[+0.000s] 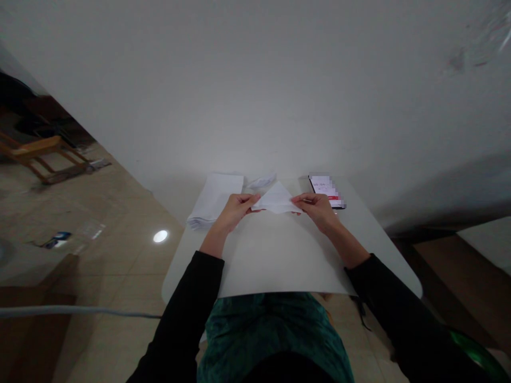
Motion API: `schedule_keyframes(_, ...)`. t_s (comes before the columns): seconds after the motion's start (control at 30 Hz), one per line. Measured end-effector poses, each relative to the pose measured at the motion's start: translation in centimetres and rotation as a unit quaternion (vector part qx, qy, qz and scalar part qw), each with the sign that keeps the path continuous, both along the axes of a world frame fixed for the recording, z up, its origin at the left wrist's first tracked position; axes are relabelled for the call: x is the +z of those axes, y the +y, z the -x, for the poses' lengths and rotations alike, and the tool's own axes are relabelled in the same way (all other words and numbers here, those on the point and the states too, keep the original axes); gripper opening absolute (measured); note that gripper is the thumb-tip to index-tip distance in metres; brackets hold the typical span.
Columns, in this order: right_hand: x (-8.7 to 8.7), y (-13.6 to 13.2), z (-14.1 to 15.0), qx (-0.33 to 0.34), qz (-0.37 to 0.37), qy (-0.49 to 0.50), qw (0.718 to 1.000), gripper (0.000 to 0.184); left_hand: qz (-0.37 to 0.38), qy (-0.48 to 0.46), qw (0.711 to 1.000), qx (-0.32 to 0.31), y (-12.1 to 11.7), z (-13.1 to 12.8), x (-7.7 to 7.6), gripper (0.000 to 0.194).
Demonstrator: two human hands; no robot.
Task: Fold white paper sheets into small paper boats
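Dim, greyish light falls softly over the white wall [255, 80], and a round lamp glare [160, 236] shines off the tiled floor. The folded white paper [275, 199] looks slightly soft. Wide-angle distortion slants the frame's edges, and pixelated blur covers the printed card [325, 190].

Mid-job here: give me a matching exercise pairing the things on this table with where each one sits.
Things:
1. Folded white paper triangle
2. Stack of white paper
3. Dark-edged item with a blurred red-and-white label
4. Large white sheet

Places:
A. Far right of the table
B. Gripped between the left hand and right hand
C. Beneath the hands, nearest the person
D. Far left, beside the left hand

Pairs: 1-B, 2-D, 3-A, 4-C
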State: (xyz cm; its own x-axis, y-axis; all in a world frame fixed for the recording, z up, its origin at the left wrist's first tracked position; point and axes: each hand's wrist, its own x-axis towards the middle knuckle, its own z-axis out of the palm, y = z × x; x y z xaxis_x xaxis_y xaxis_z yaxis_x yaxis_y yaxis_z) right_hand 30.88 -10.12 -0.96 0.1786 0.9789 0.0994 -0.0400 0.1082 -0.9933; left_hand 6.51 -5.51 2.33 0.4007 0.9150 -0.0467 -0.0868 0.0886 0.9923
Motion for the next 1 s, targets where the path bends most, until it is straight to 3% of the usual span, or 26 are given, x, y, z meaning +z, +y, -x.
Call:
schedule_keyframes(0.3,-0.07,0.04,-0.25,0.011,-0.009,0.007,1.0,0.028,-0.127,0.097,0.986,0.05,0.54,0.19,-0.82,0.039)
schedule_keyframes(0.6,0.32,-0.18,0.06,0.019,-0.012,0.012,1.0,0.03,-0.167,0.091,0.979,0.074,0.56,-0.16,-0.92,0.032)
schedule_keyframes(0.83,0.44,-0.04,-0.16,-0.002,-0.016,0.017,1.0,0.031,-0.19,0.074,0.978,0.046,0.66,-0.44,-1.0,0.024)
schedule_keyframes(1.0,0.08,0.17,-0.27,-0.031,-0.015,-0.012,0.999,0.031,-0.168,0.095,0.973,0.122,0.35,-0.5,-0.73,0.032)
